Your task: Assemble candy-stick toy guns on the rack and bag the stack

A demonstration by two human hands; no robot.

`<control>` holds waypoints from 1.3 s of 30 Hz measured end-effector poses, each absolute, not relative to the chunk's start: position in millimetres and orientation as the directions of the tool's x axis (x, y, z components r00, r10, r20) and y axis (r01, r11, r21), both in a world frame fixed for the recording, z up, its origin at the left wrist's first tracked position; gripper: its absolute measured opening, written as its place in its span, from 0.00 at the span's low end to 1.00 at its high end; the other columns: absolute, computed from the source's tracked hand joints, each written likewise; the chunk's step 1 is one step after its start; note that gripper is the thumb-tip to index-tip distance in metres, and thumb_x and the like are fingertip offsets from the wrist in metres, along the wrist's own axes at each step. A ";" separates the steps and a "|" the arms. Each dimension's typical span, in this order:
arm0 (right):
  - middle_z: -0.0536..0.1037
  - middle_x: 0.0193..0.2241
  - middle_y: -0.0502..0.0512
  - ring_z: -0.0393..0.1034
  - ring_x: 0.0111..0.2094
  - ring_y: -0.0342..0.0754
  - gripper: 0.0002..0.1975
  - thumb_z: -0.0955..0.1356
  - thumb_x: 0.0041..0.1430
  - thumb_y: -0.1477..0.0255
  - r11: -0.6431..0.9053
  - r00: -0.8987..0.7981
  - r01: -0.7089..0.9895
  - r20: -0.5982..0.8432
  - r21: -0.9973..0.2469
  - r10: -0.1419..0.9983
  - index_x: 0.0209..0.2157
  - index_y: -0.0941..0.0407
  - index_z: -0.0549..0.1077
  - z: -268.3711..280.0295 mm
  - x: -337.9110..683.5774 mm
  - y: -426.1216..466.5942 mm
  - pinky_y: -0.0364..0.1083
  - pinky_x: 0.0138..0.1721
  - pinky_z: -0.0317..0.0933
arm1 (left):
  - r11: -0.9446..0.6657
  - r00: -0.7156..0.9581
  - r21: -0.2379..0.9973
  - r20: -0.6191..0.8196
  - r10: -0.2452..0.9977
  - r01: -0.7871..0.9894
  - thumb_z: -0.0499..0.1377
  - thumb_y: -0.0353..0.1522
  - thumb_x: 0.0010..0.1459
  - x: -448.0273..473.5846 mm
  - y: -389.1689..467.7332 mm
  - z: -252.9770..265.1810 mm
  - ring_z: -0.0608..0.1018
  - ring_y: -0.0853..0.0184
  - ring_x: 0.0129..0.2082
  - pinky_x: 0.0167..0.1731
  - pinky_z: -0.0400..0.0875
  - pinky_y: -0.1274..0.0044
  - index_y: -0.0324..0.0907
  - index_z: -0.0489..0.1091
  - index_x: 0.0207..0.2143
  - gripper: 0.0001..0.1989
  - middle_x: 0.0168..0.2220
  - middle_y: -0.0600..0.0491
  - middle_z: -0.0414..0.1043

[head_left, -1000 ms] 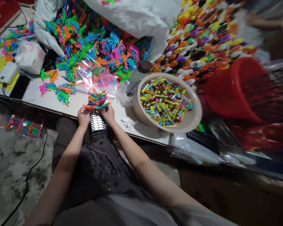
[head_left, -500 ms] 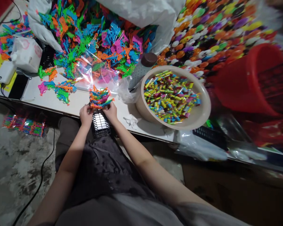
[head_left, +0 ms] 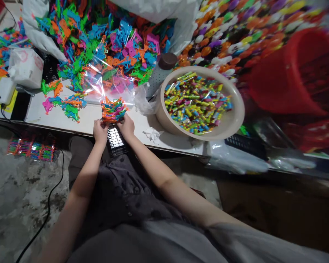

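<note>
A stack of small plastic toys (head_left: 113,110) in orange, green, blue and pink stands at the table's front edge, between my two hands. My left hand (head_left: 100,132) is closed at its lower left corner, fingers bent in. At the lower right, my right hand (head_left: 127,128) grips the same stack with thumb and fingers. Directly below, a black wire rack (head_left: 116,141) with a white patch showing through its grid reaches from the table edge towards my lap. The fingertips are partly hidden by the stack.
A big heap of similar toys (head_left: 98,47) lies behind, under shiny clear plastic film (head_left: 101,82). To the right are a beige tub (head_left: 239,117) of small wrapped pieces, a bottle (head_left: 160,75) and a red bucket (head_left: 271,76). Packed toys (head_left: 33,148) lie below the table at left.
The view has shifted slightly, so the tub and heap sit a little higher and further left. Both hands stay on the stack, with only small movement.
</note>
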State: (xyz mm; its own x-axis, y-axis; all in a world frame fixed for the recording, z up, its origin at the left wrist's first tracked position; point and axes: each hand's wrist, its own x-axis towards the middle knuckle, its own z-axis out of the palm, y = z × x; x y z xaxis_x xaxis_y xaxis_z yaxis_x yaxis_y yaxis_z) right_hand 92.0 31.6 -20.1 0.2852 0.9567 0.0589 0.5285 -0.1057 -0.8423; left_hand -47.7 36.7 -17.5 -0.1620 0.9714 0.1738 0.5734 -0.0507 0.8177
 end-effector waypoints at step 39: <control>0.77 0.36 0.51 0.71 0.38 0.48 0.12 0.68 0.50 0.70 -0.237 0.210 0.687 -0.124 -0.687 0.970 0.39 0.54 0.71 20.5 99.6 17.0 0.42 0.33 0.58 | -0.215 0.088 0.608 0.232 0.969 0.764 0.55 0.34 0.56 -62.7 12.1 2.6 0.76 0.62 0.33 0.60 0.56 0.64 0.42 0.64 0.31 0.05 0.29 0.50 0.74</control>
State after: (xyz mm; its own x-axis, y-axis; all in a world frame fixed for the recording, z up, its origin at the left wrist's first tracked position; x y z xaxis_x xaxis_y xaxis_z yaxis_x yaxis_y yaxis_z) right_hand 99.6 17.0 20.5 0.2103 0.9697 -0.1244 0.6866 -0.2371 -0.6873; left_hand -62.7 12.1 2.6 0.0880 0.9686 0.2324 0.7644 -0.2153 0.6078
